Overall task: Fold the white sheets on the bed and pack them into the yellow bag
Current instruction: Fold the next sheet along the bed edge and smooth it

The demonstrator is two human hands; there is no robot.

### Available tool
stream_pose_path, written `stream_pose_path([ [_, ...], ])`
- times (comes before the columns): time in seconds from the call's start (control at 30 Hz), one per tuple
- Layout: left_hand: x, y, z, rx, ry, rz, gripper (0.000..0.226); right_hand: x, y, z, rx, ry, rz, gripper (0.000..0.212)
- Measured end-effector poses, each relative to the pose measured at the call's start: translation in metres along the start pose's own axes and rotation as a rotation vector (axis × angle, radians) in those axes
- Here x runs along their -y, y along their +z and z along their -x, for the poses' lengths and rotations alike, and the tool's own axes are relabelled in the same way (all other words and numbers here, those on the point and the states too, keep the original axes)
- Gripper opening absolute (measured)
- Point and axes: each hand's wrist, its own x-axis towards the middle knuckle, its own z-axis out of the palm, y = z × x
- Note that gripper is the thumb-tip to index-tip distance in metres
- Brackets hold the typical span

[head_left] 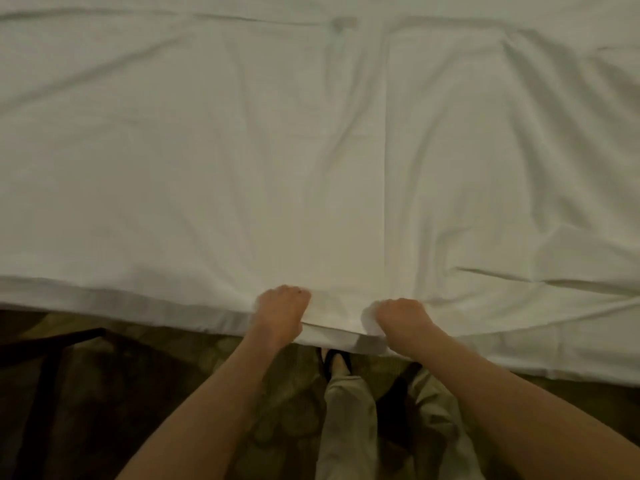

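Fingers of both hands are curled into the near hem of the white sheet (242,150), at the bed's front edge. The left hand (281,311) grips the fabric with its knuckles up and its fingertips tucked out of sight under the cloth. The right hand (401,318) sits just beside it, a short stretch of hem between the two, and bunches a small fold of sheet at its thumb side. Between the hands the hem lifts a little and shows a second layer of white cloth beneath it.

From a spot just left of the right hand a straight crease runs away across the sheet toward the far side. To the left of that crease the sheet lies fairly smooth; to the right it is rumpled, with long wrinkles fanning toward the far right corner. The sheet covers the whole bed (554,362) in view and hangs slightly over the near edge.

Both forearms reach in bare from the bottom of the view. Below them are light trousers (349,410) and one dark shoe (334,362) on a dim patterned carpet (284,403). A dark furniture frame (52,344) stands at the lower left, beside the bed.
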Motion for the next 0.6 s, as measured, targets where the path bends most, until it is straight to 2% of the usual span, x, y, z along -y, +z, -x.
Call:
stream_pose_path([
  [0.07, -0.013, -0.004, 0.000, -0.014, 0.070, -0.012, 0.042, -0.001, 0.004, 0.004, 0.016, 0.020, -0.021, 0.046],
  [0.2, -0.058, -0.010, -0.008, -0.065, 0.191, -0.032, 0.037, -0.007, 0.015, 0.017, -0.126, 0.017, -0.096, 0.033],
  [0.27, -0.079, -0.014, -0.017, -0.112, 0.238, -0.041, 0.036, -0.016, 0.013, 0.022, -0.204, 0.000, 0.002, 0.037],
  [0.33, -0.099, -0.023, -0.025, -0.156, 0.285, -0.054, 0.031, -0.034, 0.010, 0.029, -0.189, -0.014, 0.092, 0.026],
  [0.43, -0.123, -0.030, -0.034, -0.067, 0.294, -0.072, 0.027, -0.085, 0.013, 0.044, -0.147, -0.009, 0.143, 0.028],
  [0.5, -0.131, -0.025, -0.032, 0.027, 0.234, -0.066, 0.026, -0.110, 0.022, 0.054, -0.125, -0.017, 0.172, 0.027],
  [0.6, -0.136, -0.016, -0.024, 0.152, 0.159, -0.099, 0.026, -0.106, 0.052, 0.060, -0.036, -0.038, 0.076, 0.031],
])
